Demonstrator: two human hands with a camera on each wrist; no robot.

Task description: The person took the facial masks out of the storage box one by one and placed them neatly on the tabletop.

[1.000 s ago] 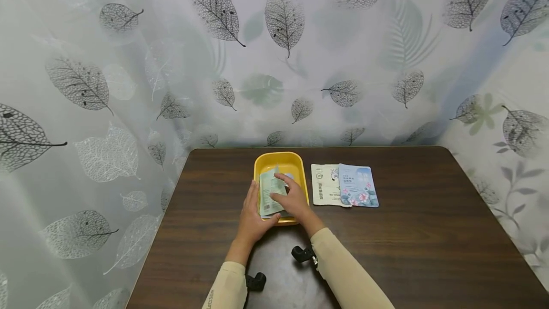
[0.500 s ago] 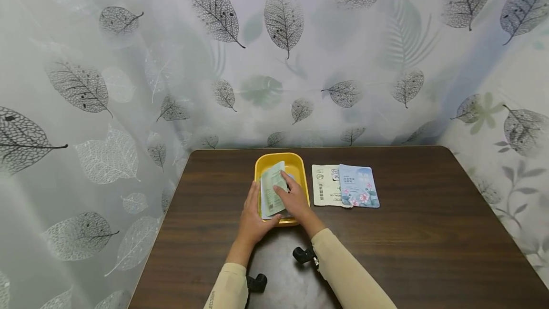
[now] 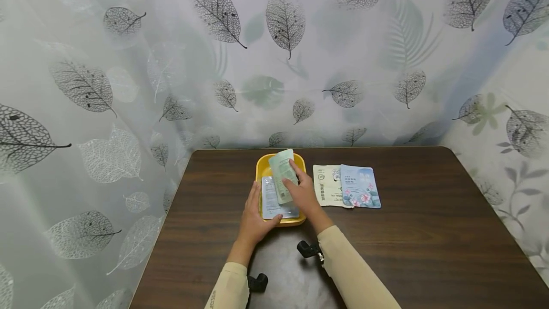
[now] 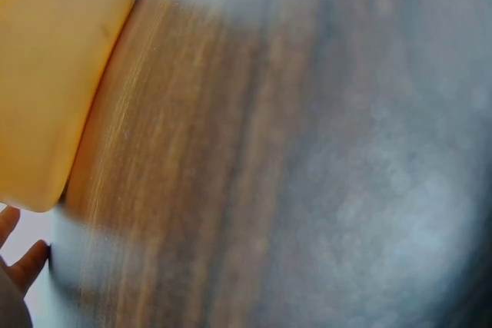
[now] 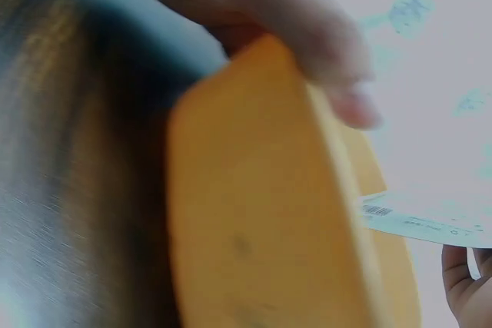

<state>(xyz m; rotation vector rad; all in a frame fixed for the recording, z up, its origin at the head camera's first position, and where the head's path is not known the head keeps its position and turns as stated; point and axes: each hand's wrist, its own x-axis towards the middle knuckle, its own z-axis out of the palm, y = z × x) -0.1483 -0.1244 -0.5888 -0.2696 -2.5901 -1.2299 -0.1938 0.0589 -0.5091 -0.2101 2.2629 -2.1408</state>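
Observation:
A yellow plastic tray [image 3: 259,168] stands on the table. My left hand [image 3: 252,223] steadies its near left corner, fingers along the outer wall; in the right wrist view the thumb [image 5: 350,97] hooks over the rim. With thumb and fingers my right hand [image 3: 305,194] pinches a pale green face-mask sachet [image 3: 280,174], raised and tilted above the tray. Beneath it a silvery-white sachet [image 3: 271,204] with small print lies in the tray. The right wrist view shows the green sachet's barcode edge [image 5: 415,224] and the right fingers [image 5: 473,293] under it.
To the right of the tray, a cream sachet [image 3: 327,190] lies partly under a blue floral sachet [image 3: 360,187] on the dark wooden table [image 3: 420,242]. Behind the table hangs a leaf-patterned curtain [image 3: 257,61]. Black wrist cameras are on both forearms.
My right hand has lifted the green sachet up and to the right, away from the silvery-white sachet, now more exposed. The left hand stays at the tray's corner.

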